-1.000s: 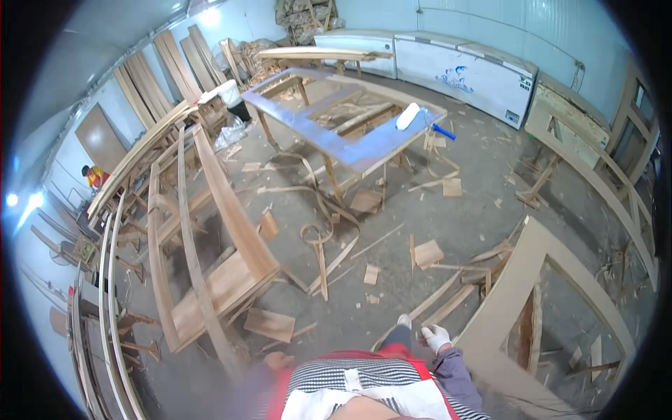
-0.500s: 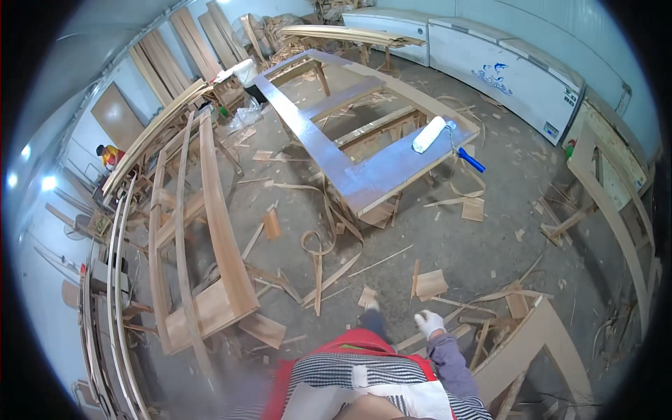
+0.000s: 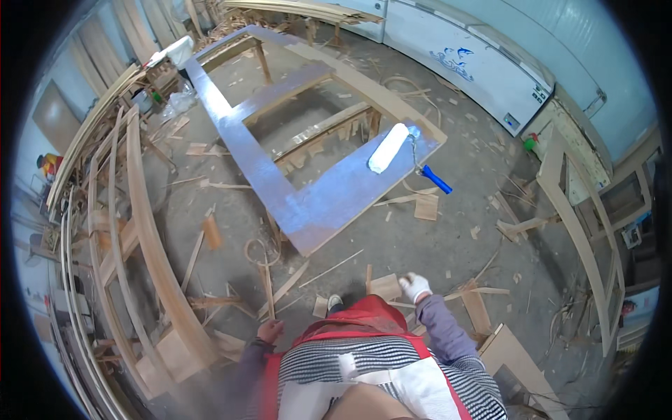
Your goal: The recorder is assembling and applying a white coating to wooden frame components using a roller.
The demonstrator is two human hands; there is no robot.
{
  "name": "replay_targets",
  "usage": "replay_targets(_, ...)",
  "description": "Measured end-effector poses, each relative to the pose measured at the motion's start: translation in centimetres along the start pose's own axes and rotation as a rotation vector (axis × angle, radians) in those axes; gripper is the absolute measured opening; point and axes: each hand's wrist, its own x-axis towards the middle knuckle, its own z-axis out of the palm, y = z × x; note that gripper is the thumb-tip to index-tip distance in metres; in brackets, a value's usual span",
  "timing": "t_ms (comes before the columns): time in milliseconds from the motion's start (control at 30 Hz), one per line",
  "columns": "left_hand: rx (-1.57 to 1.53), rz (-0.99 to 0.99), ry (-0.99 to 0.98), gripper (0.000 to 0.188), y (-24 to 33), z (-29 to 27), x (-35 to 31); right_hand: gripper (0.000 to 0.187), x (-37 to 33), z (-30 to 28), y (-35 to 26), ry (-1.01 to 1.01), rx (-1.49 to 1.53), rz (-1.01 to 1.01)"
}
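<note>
My left hand (image 3: pixel 269 330), bare, hangs low beside the red apron (image 3: pixel 371 315), its fingers loosely stretched and nothing visible in them. On the other side my right hand (image 3: pixel 416 287), in a white glove, is held over the floor with fingers partly bent and apart, holding nothing I can see. Ahead of both hands lies a large wooden frame (image 3: pixel 231 126), its near and left boards coated with a shiny bluish-white film. A paint roller (image 3: pixel 388 148) with a white sleeve rests on the near board; its blue handle (image 3: pixel 437 179) sticks out past the edge.
Long curved wooden strips (image 3: pixel 150 231) stand at the left. A light wooden panel frame (image 3: pixel 577 231) leans at the right, and a cut board (image 3: pixel 514 367) lies nearer. Offcuts (image 3: pixel 425 206) litter the floor. White chest freezers (image 3: pixel 469 63) line the back wall.
My view has swung right, so the frame and roller sit farther left. My left hand has come into clear sight. The gloved right hand has risen a little.
</note>
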Motion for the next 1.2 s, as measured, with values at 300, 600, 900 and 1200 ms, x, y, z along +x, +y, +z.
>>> replay_targets(300, 0.098, -0.276, 0.229, 0.039, 4.1, -0.8, -2.0, 0.036, 29.5, -13.8, 6.9, 0.436, -0.039, 0.185)
replay_targets(600, 0.129, -0.387, 0.16, 0.038, 7.2, 7.3, -4.8, 0.044, 40.6, -17.1, 7.0, -0.042, -0.169, -0.071)
replay_targets(900, 0.126, -0.461, 0.164, 0.037, 0.5, 8.7, -8.2, 0.029, 28.8, -15.5, -0.8, -0.565, 0.851, 0.382)
replay_targets(1200, 0.493, 0.077, 0.027, 0.041, -10.0, -4.3, 2.0, 0.022, 6.9, -10.9, -11.9, -0.361, 0.886, 0.566)
